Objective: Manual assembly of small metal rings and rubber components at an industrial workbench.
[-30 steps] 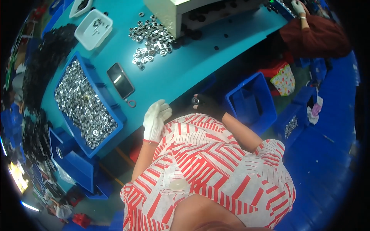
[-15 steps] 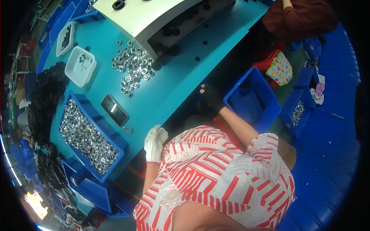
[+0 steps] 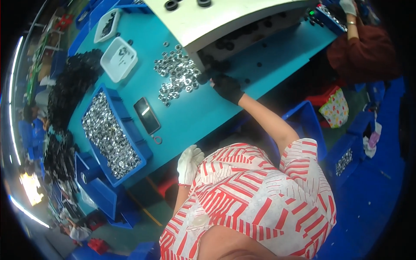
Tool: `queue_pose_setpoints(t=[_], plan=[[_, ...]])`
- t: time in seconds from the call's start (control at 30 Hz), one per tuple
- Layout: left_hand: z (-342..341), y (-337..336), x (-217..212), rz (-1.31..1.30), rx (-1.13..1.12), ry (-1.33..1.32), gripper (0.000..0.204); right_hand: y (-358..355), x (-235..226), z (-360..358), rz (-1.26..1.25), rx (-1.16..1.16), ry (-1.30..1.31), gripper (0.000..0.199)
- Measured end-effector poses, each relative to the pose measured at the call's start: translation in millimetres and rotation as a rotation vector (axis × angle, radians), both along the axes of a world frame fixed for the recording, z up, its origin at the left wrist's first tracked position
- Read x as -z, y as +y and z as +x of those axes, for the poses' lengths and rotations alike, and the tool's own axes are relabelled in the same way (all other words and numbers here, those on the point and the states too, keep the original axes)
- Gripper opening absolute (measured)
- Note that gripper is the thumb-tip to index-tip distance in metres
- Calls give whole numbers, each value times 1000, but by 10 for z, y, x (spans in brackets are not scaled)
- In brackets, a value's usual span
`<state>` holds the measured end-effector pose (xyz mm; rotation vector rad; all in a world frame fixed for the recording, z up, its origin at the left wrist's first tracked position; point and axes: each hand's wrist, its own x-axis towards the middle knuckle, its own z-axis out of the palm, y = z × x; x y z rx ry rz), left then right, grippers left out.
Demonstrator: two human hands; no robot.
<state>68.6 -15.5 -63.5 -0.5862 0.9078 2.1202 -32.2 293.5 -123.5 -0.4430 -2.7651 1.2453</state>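
Your right hand [image 3: 228, 89], black glove, is over the desk [image 3: 208, 118], just beside black rings [image 3: 202, 78] at the cream housing's [image 3: 195, 26] near left corner; can't tell if it grips one. Housing overhangs the desk's far side, in the way. Left hand [image 3: 189, 164], white glove: off the front edge, fingers curled, contents hidden. Silver rings [image 3: 178, 71] spread left of housing. Phone [image 3: 147, 116] near front edge, blue bin [image 3: 141, 145] toward the left corner, white tray [image 3: 120, 70] behind.
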Motion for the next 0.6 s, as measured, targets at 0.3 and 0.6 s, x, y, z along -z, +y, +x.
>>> queue_pose_setpoints(t=[0.3, 0.6], plan=[[0, -116, -16, -4, -94, 18, 25, -526, 242, -331, 141, -53, -5, 36], [-182, -268, -147, -164, -110, -11, 30, -381, 34, -402, 115, 161, 166, 34]])
